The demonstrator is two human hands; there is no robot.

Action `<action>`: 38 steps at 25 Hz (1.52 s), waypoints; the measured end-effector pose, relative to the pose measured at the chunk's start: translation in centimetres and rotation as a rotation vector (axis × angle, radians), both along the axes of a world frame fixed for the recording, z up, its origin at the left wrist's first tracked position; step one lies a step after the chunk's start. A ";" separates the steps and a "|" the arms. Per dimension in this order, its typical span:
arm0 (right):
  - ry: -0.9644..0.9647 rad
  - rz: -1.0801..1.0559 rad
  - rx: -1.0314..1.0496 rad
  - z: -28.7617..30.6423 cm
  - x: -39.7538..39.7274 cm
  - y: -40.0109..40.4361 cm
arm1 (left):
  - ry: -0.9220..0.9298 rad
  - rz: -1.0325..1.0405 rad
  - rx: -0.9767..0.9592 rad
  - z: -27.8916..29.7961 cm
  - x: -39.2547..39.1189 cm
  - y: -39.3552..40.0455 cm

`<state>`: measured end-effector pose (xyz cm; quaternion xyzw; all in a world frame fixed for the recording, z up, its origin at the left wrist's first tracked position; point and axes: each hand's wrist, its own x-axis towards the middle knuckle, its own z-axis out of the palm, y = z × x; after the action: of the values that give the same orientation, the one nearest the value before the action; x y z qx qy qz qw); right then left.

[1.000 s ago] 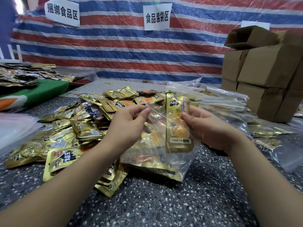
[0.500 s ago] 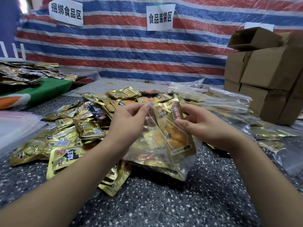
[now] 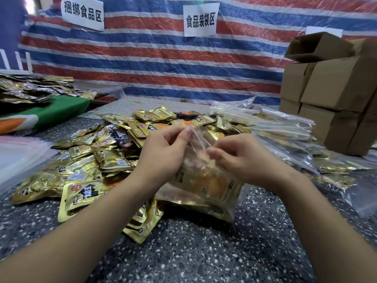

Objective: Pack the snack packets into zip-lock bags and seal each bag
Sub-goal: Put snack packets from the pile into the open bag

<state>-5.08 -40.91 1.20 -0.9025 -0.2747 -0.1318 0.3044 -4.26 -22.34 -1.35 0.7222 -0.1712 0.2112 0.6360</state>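
Both hands meet over a clear plastic zip-lock bag [image 3: 206, 184] that stands near the middle of the dark speckled terrazzo tabletop [image 3: 204, 252], its bottom resting on the surface and its mouth turned up and away. The left hand [image 3: 163, 152] pinches the left end of the bag's top edge between curled fingertips and thumb, and the right hand [image 3: 240, 158] pinches the same edge a little further right, fingers bent round the plastic, so each hand is grasping the bag's mouth. Whether the seal strip is pressed closed cannot be told through the blur. Inside the bag lie several gold foil snack packets with orange pictures [image 3: 212, 186], stacked flat. Just left of the bag, and partly under the left forearm, spreads a loose heap of gold foil snack packets [image 3: 98, 158] reaching toward the far side. To the right and further back lies a pile of filled clear bags [image 3: 275, 127]. Stacked brown cardboard boxes [image 3: 334, 94] stand at the far right. A red, white and blue striped tarpaulin [image 3: 163, 58] hangs behind, bearing white paper signs with black characters [image 3: 201, 19].
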 end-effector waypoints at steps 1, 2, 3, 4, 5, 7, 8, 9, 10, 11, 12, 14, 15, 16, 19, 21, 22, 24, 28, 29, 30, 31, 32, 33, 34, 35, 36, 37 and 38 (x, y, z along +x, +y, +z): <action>-0.006 0.034 0.005 0.2 -0.2 0.0 | 0.013 -0.012 -0.027 0.0 0.0 0.0; 0.013 0.069 -0.003 0.3 -0.5 0.0 | 0.017 -0.022 -0.038 0.0 -0.1 0.0; 0.040 0.096 -0.022 0.4 -0.7 0.0 | 0.007 -0.026 -0.038 -0.1 -0.1 0.0; 0.065 0.107 -0.040 0.5 -0.9 -0.1 | -0.010 -0.027 -0.036 -0.1 0.0 0.0; 0.076 0.105 -0.056 0.6 -1.0 -0.2 | -0.025 -0.030 -0.042 -0.1 0.0 -0.1; 0.020 0.084 -0.094 0.8 -0.9 -0.5 | -0.043 -0.045 -0.081 0.0 -0.1 -0.1; -0.031 0.069 -0.103 0.9 -0.8 -0.7 | -0.052 -0.054 -0.102 0.1 -0.1 -0.1; -0.085 0.057 -0.093 1.1 -0.7 -0.8 | -0.063 -0.055 -0.117 0.3 -0.2 -0.1; -0.139 0.053 -0.071 1.2 -0.7 -0.8 | -0.074 -0.049 -0.131 0.4 -0.3 -0.1; -0.209 0.056 -0.047 1.3 -0.8 -0.7 | -0.089 -0.040 -0.149 0.7 -0.3 0.0; -0.305 0.057 -0.023 1.4 -0.8 -0.6 | -0.111 -0.037 -0.173 1.0 -0.4 0.0; -0.537 0.052 0.010 1.6 -0.8 -0.5 | -0.168 -0.054 -0.229 1.6 -0.7 0.0; -0.630 0.043 0.026 1.7 -0.7 -0.4 | -0.198 -0.066 -0.245 2.0 -0.9 0.0; -0.694 0.031 0.043 1.9 -0.7 -0.4 | -0.223 -0.080 -0.258 2.4 -1.1 0.0; -0.810 -0.006 0.071 2.0 -0.7 -0.5 | -0.257 -0.143 -0.305 3.4 -1.6 -0.3; -0.861 -0.037 0.054 1.9 -0.7 -0.4 | -0.262 -0.168 -0.322 3.8 -1.5 -0.4; -0.869 -0.050 0.046 1.8 -0.7 -0.3 | -0.251 -0.165 -0.316 3.9 -1.3 -0.4; -0.841 -0.082 0.033 1.5 -0.4 -0.3 | -0.182 -0.149 -0.275 3.7 -0.7 -0.5; -0.704 -0.155 -0.027 0.5 0.6 -0.3 | 0.069 -0.202 -0.124 2.2 0.2 -0.3; -0.698 -0.180 -0.017 0.2 0.8 -0.3 | 0.103 -0.184 -0.010 1.7 0.4 -0.1; -0.708 -0.214 0.002 0.1 0.8 -0.2 | 0.130 -0.167 0.115 1.3 0.7 0.2; -0.734 -0.246 0.025 0.1 0.8 -0.2 | 0.152 -0.160 0.206 1.0 0.8 0.3; -0.772 -0.263 0.046 0.1 0.8 -0.2 | 0.157 -0.159 0.252 0.7 1.0 0.4; -0.815 -0.263 0.064 0.2 0.7 -0.2 | 0.138 -0.157 0.254 0.6 1.0 0.3; -0.858 -0.257 0.085 0.2 0.5 -0.1 | 0.086 -0.142 0.235 0.6 1.0 0.2; -0.896 -0.253 0.115 0.3 0.3 0.0 | -0.001 -0.117 0.224 0.7 0.9 0.1; -0.925 -0.256 0.151 0.3 0.2 0.2 | -0.102 -0.086 0.236 0.7 0.9 0.1; -0.947 -0.263 0.185 0.4 0.2 0.3 | -0.186 -0.063 0.255 0.7 0.9 0.0; -0.955 -0.267 0.209 0.5 0.2 0.3 | -0.238 -0.054 0.262 0.5 0.8 0.0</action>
<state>-4.93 -40.58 1.68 -0.7335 -0.2509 -0.5942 0.2142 -3.45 -22.37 -0.81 0.7640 -0.2907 0.2539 0.5170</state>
